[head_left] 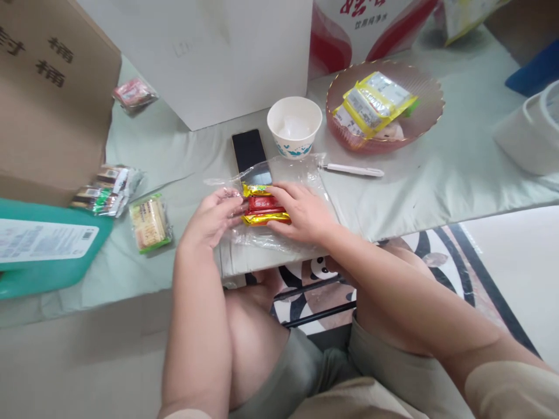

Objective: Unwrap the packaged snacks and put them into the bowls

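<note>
On the cloth in front of me lies a clear plastic bag point(301, 174). A row of small wrapped snack packets rests on or in it: a red packet point(264, 203) between two yellow ones, the upper yellow packet point(257, 190) and the lower yellow packet point(266, 219). My left hand point(217, 214) is at their left end, its fingers closed around the bag's film. From the right, my right hand point(301, 212) grips the packets, fingers over the top and thumb at the near side, hiding their right ends.
Beyond the bag are a black phone point(248, 152), a white paper bowl point(294, 128), a white pen point(354, 170) and a pink bowl point(430, 110) of packets. More packets point(151, 224), a green container point(48, 247) and a cardboard box point(52, 116) stand left. A white box point(218, 58) rises behind.
</note>
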### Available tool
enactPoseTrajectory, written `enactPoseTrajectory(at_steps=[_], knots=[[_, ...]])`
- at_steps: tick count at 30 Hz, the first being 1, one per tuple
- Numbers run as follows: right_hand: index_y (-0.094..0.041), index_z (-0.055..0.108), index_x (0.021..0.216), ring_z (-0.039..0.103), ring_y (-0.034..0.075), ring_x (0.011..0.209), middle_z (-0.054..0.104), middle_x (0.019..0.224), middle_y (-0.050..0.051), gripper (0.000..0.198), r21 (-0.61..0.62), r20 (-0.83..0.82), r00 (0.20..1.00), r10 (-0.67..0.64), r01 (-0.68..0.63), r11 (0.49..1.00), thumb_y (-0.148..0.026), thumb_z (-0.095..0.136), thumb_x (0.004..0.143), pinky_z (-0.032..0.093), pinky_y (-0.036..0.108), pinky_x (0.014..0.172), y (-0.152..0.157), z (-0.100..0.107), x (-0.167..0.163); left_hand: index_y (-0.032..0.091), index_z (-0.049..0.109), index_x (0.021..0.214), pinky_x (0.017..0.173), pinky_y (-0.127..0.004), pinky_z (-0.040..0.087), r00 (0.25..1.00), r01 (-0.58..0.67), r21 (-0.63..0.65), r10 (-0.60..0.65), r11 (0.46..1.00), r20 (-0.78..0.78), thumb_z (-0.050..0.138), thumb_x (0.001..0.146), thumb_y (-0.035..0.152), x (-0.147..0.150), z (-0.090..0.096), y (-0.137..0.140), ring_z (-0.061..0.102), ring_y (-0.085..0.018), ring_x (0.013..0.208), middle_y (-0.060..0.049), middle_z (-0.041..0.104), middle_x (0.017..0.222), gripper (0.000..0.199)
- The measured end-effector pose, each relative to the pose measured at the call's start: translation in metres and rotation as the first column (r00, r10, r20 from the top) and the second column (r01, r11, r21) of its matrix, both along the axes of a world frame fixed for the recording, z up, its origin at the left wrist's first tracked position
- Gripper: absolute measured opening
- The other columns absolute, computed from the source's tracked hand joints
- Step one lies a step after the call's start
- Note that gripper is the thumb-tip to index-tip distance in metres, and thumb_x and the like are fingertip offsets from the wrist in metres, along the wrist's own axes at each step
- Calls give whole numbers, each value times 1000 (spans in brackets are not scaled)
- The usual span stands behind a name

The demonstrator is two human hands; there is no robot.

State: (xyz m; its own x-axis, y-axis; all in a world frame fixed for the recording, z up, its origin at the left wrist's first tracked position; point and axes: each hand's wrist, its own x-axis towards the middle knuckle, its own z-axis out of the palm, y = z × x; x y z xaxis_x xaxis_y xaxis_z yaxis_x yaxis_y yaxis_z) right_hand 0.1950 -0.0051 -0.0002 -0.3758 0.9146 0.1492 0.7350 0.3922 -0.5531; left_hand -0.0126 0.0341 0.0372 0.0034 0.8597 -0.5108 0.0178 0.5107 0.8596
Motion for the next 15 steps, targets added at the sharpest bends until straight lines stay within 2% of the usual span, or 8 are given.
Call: enactPoseTrajectory(at_steps=[3,6,9,12,15], knots=[[-18,52,148,54,37,136,56,153,17,63,-17,22,1000,-7,7,1000,-45,63,92,44,54,112,0,2,2,16,67,76,60,-22,48,975,100,32,-92,994,-203,82,63,28,-6,-5,-3,62,-14,69,-2,68,76,24],[-16,53,148,53,38,137,56,153,18,62,-13,45,999,-1,1,1000,-44,60,93,43,55,113,-2,3,0,15,68,71,58,-20,41,951,203,140,-161,969,-264,79,69,30,-8,-13,-8,54,-11,64,-1,63,68,19],[-13,50,150,52,40,136,53,154,20,66,4,91,996,-13,13,1000,-40,59,91,42,57,113,-5,3,-5,17,65,70,61,-20,45,990,99,236,-72,967,-120,77,71,27,-2,-17,-12,55,-11,66,2,59,69,16],[-9,47,153,50,42,138,50,156,23,71,12,136,990,-31,30,999,-34,59,87,41,58,113,-7,3,-11,18,60,72,66,-24,52,998,-16,181,5,983,59,79,70,27,7,-15,-12,61,-13,71,2,59,73,21],[-7,45,153,47,43,140,48,158,24,73,13,168,984,-55,53,999,-24,58,84,40,59,113,-10,3,-17,18,58,75,69,-26,54,985,-89,110,71,990,159,80,69,24,12,-11,-10,65,-13,72,1,61,78,24]])
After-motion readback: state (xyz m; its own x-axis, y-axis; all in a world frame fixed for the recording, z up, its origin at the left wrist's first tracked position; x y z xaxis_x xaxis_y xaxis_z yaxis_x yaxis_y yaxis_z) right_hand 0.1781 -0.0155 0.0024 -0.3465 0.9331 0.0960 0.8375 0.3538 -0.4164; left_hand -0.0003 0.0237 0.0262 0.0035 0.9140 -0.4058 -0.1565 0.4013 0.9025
